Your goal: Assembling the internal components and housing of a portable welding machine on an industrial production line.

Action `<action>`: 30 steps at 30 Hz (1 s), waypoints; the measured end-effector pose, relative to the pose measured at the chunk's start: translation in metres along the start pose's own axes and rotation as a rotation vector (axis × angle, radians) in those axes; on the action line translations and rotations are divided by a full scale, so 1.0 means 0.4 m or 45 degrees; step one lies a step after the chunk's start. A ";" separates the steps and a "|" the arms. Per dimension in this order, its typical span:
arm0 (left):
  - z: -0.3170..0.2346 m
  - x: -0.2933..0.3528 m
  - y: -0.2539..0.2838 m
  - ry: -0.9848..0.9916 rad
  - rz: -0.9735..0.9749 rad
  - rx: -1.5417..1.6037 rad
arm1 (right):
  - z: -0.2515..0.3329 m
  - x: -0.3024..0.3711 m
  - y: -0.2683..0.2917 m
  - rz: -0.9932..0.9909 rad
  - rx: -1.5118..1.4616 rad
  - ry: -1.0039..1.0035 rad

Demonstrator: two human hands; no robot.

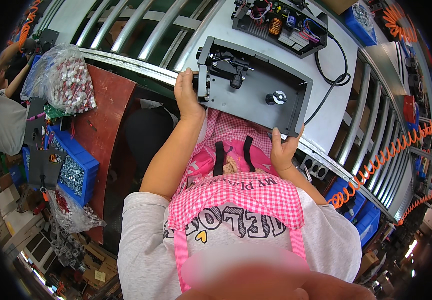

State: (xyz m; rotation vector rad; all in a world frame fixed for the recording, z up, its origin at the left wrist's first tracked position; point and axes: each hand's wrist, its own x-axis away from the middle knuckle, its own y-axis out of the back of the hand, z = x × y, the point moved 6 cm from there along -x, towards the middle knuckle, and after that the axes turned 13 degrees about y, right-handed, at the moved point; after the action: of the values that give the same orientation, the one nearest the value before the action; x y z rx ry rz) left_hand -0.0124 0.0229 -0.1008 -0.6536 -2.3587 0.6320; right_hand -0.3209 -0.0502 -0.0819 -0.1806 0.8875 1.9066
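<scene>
A dark grey open metal housing (253, 105) is held tilted between my two hands, over the near edge of the white work surface. My left hand (188, 95) grips its left end, fingers partly hidden behind the wall. My right hand (285, 149) holds the lower right corner, thumb at the rim and the other fingers mostly hidden. Inside the housing sit a black bracket-like assembly (233, 67) at the upper left and a round black-and-silver knob (277, 97) toward the right. Beyond it stands another open housing (281, 25) filled with coils, wires and circuit parts.
A black cable (343, 77) lies on the white surface (326, 105). Metal roller conveyors (151, 30) flank it. Leftward, a red board (107, 107) carries a bag of connectors (68, 80) and a blue bin of small metal parts (76, 170). An orange coiled hose (376, 162) hangs right. Another person (6, 120) is far left.
</scene>
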 end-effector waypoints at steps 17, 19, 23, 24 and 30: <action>-0.004 0.005 -0.010 0.022 -0.003 0.051 | 0.008 -0.005 0.001 -0.004 0.012 0.029; -0.004 0.004 -0.009 0.026 0.003 0.056 | 0.006 -0.004 0.000 -0.006 0.000 0.022; -0.004 0.004 -0.008 0.015 -0.011 0.044 | 0.006 -0.005 0.001 0.023 0.045 0.041; -0.004 0.004 -0.008 0.016 -0.008 0.045 | 0.008 -0.005 0.001 0.030 0.059 0.050; -0.007 0.007 -0.009 0.018 -0.015 0.025 | 0.005 -0.004 0.001 0.012 0.036 0.026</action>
State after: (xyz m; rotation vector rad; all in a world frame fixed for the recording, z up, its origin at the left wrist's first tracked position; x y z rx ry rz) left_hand -0.0137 0.0225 -0.0958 -0.6330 -2.3388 0.6424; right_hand -0.3198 -0.0502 -0.0795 -0.1790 0.9299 1.9031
